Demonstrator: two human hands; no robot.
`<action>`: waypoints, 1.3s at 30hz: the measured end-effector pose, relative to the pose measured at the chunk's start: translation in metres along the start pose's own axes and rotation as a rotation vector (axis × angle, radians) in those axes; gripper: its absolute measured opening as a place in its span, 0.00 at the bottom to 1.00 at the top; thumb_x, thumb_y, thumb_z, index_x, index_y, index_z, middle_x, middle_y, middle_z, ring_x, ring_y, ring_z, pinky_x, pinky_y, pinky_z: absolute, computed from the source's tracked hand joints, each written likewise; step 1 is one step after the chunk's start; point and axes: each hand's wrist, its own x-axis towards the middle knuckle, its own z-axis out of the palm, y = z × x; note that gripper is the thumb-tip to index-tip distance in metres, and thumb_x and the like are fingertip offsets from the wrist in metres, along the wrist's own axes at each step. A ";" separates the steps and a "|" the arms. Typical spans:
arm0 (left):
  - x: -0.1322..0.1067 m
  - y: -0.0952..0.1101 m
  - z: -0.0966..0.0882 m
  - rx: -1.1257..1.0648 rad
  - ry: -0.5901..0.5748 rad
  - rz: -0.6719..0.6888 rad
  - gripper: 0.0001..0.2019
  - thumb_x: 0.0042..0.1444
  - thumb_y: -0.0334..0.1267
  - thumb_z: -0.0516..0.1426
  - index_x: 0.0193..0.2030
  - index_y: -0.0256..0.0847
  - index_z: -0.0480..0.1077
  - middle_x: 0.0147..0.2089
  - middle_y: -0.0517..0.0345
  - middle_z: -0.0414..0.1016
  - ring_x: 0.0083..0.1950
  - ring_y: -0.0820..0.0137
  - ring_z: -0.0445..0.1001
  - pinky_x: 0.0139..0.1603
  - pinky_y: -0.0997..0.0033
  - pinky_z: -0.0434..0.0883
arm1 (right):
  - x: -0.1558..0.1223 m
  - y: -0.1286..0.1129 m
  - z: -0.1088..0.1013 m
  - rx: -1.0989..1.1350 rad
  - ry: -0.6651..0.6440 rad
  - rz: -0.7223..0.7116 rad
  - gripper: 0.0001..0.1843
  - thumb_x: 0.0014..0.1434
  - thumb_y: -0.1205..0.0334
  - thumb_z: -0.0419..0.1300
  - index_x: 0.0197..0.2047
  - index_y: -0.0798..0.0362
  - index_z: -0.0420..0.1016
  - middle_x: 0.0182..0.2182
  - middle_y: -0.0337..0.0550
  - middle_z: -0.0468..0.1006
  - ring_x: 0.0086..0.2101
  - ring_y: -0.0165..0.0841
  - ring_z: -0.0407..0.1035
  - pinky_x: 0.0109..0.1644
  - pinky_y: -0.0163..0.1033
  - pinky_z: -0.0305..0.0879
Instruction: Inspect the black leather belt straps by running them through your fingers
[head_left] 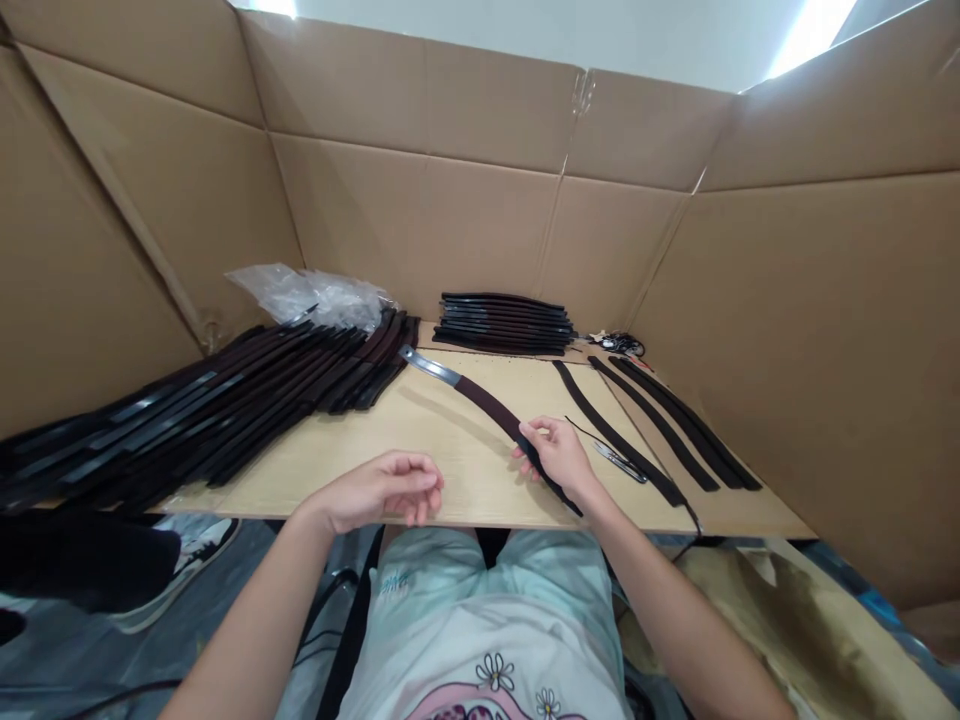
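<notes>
My right hand point(556, 455) grips a long curved strip point(487, 403) between thumb and fingers, past its middle. The strip has a dark brown cover and a bare metal end with a small hole, pointing to the far left; its black near end reaches the table's front edge. My left hand point(397, 490) hovers over the front edge, fingers loosely curled and apart, nothing visible in it. Just right of my right hand lie small metal scissors or snips point(619, 462) and a curved black strip point(615, 432).
Many dark strips with metal ends fan out in a pile point(247, 405) at the left, beside a clear plastic bag point(315, 297). More are stacked point(502, 322) at the back. Other black strips point(660, 420) lie at the right. Cardboard walls point(480, 210) enclose the wooden table point(315, 470).
</notes>
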 end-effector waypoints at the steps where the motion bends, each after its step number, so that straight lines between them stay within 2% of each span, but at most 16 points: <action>1: 0.004 -0.004 -0.001 0.008 -0.059 -0.040 0.14 0.49 0.45 0.62 0.34 0.36 0.71 0.32 0.51 0.77 0.27 0.70 0.74 0.33 0.68 0.71 | -0.001 -0.001 -0.002 0.003 0.006 0.004 0.10 0.56 0.56 0.56 0.30 0.54 0.67 0.19 0.39 0.77 0.13 0.27 0.66 0.11 0.27 0.58; 2: 0.010 -0.008 -0.002 0.027 -0.028 -0.032 0.15 0.49 0.45 0.62 0.37 0.35 0.71 0.35 0.48 0.78 0.33 0.66 0.76 0.38 0.64 0.72 | -0.001 -0.001 -0.003 0.006 0.013 0.008 0.10 0.57 0.56 0.56 0.30 0.55 0.67 0.19 0.40 0.77 0.13 0.27 0.66 0.11 0.27 0.58; 7: 0.026 -0.014 -0.013 0.245 0.845 0.581 0.25 0.45 0.43 0.63 0.50 0.42 0.65 0.63 0.46 0.61 0.64 0.57 0.58 0.60 0.57 0.61 | -0.005 -0.004 -0.007 0.040 0.012 0.021 0.10 0.57 0.57 0.56 0.30 0.54 0.67 0.19 0.40 0.77 0.13 0.27 0.66 0.12 0.28 0.59; 9: 0.018 -0.009 -0.012 0.150 0.713 0.533 0.22 0.48 0.44 0.61 0.49 0.42 0.65 0.58 0.47 0.66 0.58 0.58 0.67 0.55 0.58 0.67 | -0.005 -0.003 -0.008 0.038 0.017 0.033 0.09 0.57 0.57 0.56 0.30 0.54 0.67 0.19 0.40 0.77 0.13 0.28 0.67 0.12 0.28 0.59; 12: 0.004 -0.005 -0.005 0.082 0.094 0.112 0.16 0.51 0.45 0.59 0.44 0.39 0.68 0.40 0.48 0.76 0.35 0.61 0.77 0.36 0.57 0.74 | -0.004 -0.003 -0.007 0.024 0.032 0.043 0.08 0.58 0.58 0.56 0.31 0.54 0.67 0.19 0.40 0.77 0.13 0.28 0.67 0.11 0.28 0.58; 14: 0.005 -0.008 -0.003 0.135 -0.099 -0.063 0.16 0.50 0.45 0.60 0.42 0.37 0.69 0.36 0.45 0.77 0.33 0.59 0.77 0.36 0.54 0.74 | -0.005 -0.003 -0.006 0.021 0.033 0.038 0.08 0.58 0.59 0.56 0.31 0.54 0.68 0.19 0.40 0.77 0.13 0.28 0.67 0.12 0.28 0.59; 18: 0.022 -0.011 -0.013 0.320 0.812 0.406 0.18 0.46 0.41 0.61 0.45 0.41 0.67 0.56 0.43 0.66 0.59 0.54 0.65 0.56 0.52 0.65 | -0.008 -0.006 -0.005 0.027 0.033 0.040 0.09 0.57 0.57 0.56 0.31 0.54 0.68 0.19 0.40 0.77 0.13 0.28 0.67 0.12 0.28 0.59; 20: 0.023 -0.008 -0.017 0.364 1.010 0.542 0.21 0.45 0.41 0.62 0.47 0.41 0.66 0.64 0.44 0.57 0.65 0.53 0.56 0.61 0.51 0.60 | -0.009 -0.007 -0.006 0.035 0.032 0.043 0.10 0.56 0.56 0.57 0.31 0.54 0.68 0.19 0.40 0.78 0.13 0.28 0.66 0.12 0.28 0.59; 22: 0.016 -0.004 -0.012 0.199 0.760 0.437 0.19 0.49 0.43 0.60 0.47 0.41 0.66 0.56 0.45 0.67 0.57 0.55 0.67 0.55 0.52 0.65 | -0.009 -0.009 -0.007 0.038 0.031 0.033 0.11 0.56 0.55 0.58 0.31 0.54 0.68 0.19 0.41 0.78 0.13 0.28 0.66 0.12 0.29 0.59; 25: 0.006 -0.004 0.011 -0.019 -0.041 0.043 0.18 0.51 0.46 0.60 0.46 0.39 0.68 0.45 0.46 0.75 0.40 0.61 0.77 0.44 0.56 0.71 | -0.008 -0.008 -0.006 0.038 0.032 0.014 0.10 0.56 0.55 0.58 0.30 0.54 0.68 0.19 0.42 0.77 0.13 0.28 0.66 0.12 0.29 0.59; 27: 0.009 -0.008 0.025 -0.045 -0.283 -0.104 0.19 0.50 0.45 0.61 0.45 0.38 0.68 0.42 0.46 0.77 0.36 0.61 0.78 0.42 0.58 0.72 | -0.008 -0.006 -0.006 0.043 0.028 0.002 0.10 0.55 0.55 0.58 0.30 0.54 0.68 0.18 0.41 0.77 0.13 0.29 0.66 0.12 0.29 0.59; 29: 0.020 -0.015 0.031 -0.084 -0.096 -0.019 0.19 0.49 0.45 0.62 0.46 0.39 0.67 0.48 0.43 0.75 0.46 0.58 0.76 0.47 0.55 0.70 | -0.008 -0.005 -0.005 0.049 0.023 -0.002 0.11 0.55 0.54 0.59 0.30 0.53 0.68 0.18 0.41 0.77 0.13 0.29 0.66 0.12 0.30 0.59; 32: 0.034 -0.019 0.023 0.071 0.702 0.403 0.21 0.48 0.40 0.62 0.49 0.43 0.66 0.61 0.47 0.64 0.64 0.59 0.59 0.61 0.56 0.59 | -0.010 -0.005 -0.006 0.060 0.026 0.013 0.12 0.54 0.53 0.60 0.29 0.53 0.68 0.18 0.42 0.77 0.14 0.30 0.66 0.12 0.30 0.59; 34: 0.035 -0.018 0.018 0.147 0.930 0.539 0.20 0.47 0.38 0.62 0.48 0.42 0.67 0.66 0.48 0.57 0.66 0.58 0.55 0.65 0.55 0.52 | -0.010 -0.006 -0.007 0.073 0.030 0.017 0.12 0.54 0.53 0.60 0.29 0.53 0.68 0.18 0.42 0.77 0.14 0.30 0.66 0.12 0.30 0.59; 36: 0.030 -0.014 0.019 0.069 0.724 0.478 0.17 0.48 0.39 0.61 0.46 0.40 0.68 0.60 0.47 0.66 0.61 0.58 0.63 0.62 0.54 0.59 | -0.010 -0.007 -0.008 0.074 0.038 0.017 0.12 0.53 0.53 0.60 0.29 0.53 0.68 0.18 0.42 0.77 0.14 0.30 0.66 0.12 0.30 0.59; 39: 0.021 -0.009 0.032 -0.123 0.017 0.110 0.17 0.49 0.41 0.62 0.45 0.38 0.70 0.52 0.44 0.73 0.52 0.55 0.73 0.54 0.51 0.67 | -0.011 -0.007 -0.007 0.061 0.045 0.029 0.12 0.54 0.53 0.60 0.30 0.54 0.68 0.19 0.42 0.78 0.14 0.29 0.67 0.12 0.30 0.59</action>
